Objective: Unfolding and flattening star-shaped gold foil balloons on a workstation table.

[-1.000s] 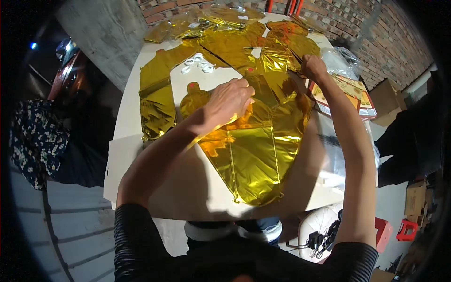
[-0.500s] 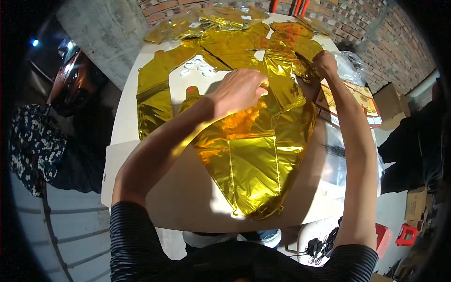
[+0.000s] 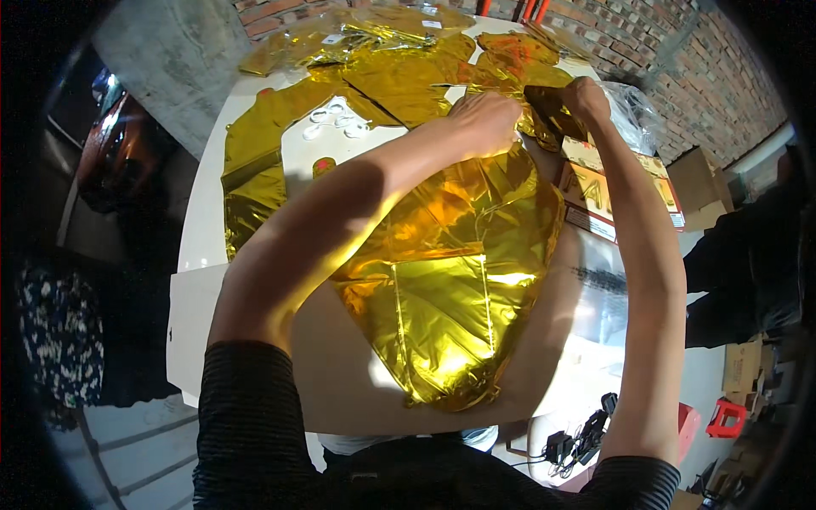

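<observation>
A large, uninflated gold foil balloon (image 3: 442,297) lies wrinkled on the table in front of me, its narrow end toward the near edge. At its far end my left hand (image 3: 489,123) is closed, fingers pinched on the foil; the fingertips are partly hidden. Farther right, my right hand (image 3: 586,104) grips a darker fold of gold foil (image 3: 546,104), lifted a little off the table. Whether both hands hold the same piece, I cannot tell.
More flat gold foil (image 3: 255,161) covers the far and left table. Small white pieces (image 3: 336,119) lie in a gap. Bagged foil (image 3: 365,34) sits at the back. At right are a printed box (image 3: 586,195), clear plastic (image 3: 633,119) and an open carton (image 3: 701,187).
My left hand has moved away and to the right, closer to my right hand. The fold at my right hand now stands out more. The view has shifted slightly.
</observation>
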Tool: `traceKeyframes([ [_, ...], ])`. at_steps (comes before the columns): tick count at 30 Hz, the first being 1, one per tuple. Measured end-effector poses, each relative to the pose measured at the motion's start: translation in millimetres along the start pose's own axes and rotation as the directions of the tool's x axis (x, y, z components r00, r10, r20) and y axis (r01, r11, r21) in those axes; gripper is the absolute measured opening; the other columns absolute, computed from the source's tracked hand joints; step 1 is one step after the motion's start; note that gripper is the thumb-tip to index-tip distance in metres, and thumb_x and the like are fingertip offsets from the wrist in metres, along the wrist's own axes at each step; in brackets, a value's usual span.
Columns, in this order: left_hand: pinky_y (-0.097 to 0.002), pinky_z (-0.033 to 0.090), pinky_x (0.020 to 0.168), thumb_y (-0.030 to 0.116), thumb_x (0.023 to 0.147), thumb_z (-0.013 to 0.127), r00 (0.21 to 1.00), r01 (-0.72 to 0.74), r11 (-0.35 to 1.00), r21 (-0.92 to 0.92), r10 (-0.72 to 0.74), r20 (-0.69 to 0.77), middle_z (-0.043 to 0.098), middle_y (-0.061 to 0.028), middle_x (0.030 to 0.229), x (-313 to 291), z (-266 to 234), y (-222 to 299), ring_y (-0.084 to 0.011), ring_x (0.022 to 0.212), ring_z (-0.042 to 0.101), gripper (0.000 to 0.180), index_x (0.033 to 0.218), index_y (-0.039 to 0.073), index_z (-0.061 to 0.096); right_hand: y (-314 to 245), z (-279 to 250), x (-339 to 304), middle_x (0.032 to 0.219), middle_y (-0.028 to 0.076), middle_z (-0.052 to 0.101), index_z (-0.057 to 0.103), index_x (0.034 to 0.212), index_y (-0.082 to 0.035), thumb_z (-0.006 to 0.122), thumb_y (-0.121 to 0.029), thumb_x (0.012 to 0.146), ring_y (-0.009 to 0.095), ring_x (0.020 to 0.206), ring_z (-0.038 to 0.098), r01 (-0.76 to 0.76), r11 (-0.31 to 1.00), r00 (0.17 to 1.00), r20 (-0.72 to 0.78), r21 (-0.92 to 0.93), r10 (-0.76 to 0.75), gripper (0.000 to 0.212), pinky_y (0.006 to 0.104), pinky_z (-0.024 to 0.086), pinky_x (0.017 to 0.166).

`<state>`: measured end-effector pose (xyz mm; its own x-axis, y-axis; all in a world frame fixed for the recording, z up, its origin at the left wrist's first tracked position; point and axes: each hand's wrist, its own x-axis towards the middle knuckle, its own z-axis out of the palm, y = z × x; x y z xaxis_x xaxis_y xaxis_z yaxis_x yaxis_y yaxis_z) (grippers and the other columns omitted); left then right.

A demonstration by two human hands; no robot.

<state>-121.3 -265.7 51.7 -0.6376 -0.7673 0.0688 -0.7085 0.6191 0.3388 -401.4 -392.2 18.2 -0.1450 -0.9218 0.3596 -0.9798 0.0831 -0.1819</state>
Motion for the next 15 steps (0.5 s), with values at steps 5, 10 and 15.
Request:
traceKeyframes([
  [5, -0.0491, 0.054, 0.089, 0.005, 0.093, 0.059, 0.994, -0.062, 0.997, -0.041, 0.057, -0.098, 0.069, -0.0261, 0.109, 46, 19, -3, -0.0399, 0.104, 0.068, 0.028, 0.118, -0.007, 0.063, -5, -25, 14, 0.096, 0.031, 0.071, 0.072, 0.097, -0.002, 0.057, -0.032, 0.090, 0.049, 0.092, 0.069, 0.084, 0.995, 0.973, -0.212, -0.047, -0.092, 0.035, 0.0551, 0.055, 0.079],
  [10, -0.0496, 0.053, 0.091, 0.010, 0.093, 0.061, 0.993, -0.074, 0.997, -0.039, 0.070, -0.092, 0.068, -0.0254, 0.111, 79, 37, -3, -0.0412, 0.108, 0.066, 0.030, 0.118, -0.006, 0.063, -16, -77, 32, 0.103, 0.024, 0.074, 0.072, 0.106, -0.002, 0.055, -0.030, 0.098, 0.043, 0.082, 0.073, 0.210, 0.964, 0.876, -0.407, -0.160, -0.258, 0.034, 0.0527, 0.057, 0.073],
  [15, -0.0491, 0.051, 0.097, 0.020, 0.091, 0.068, 0.995, -0.061, 0.995, -0.074, 0.054, -0.085, 0.068, -0.0252, 0.111, 83, 39, -3, -0.0417, 0.110, 0.065, 0.040, 0.121, -0.006, 0.060, -37, -162, 47, 0.101, 0.022, 0.074, 0.074, 0.113, -0.014, 0.055, -0.026, 0.098, 0.037, 0.096, 0.071, 0.094, 0.994, 0.840, -0.532, -0.052, -0.107, 0.027, 0.0468, 0.055, 0.081],
])
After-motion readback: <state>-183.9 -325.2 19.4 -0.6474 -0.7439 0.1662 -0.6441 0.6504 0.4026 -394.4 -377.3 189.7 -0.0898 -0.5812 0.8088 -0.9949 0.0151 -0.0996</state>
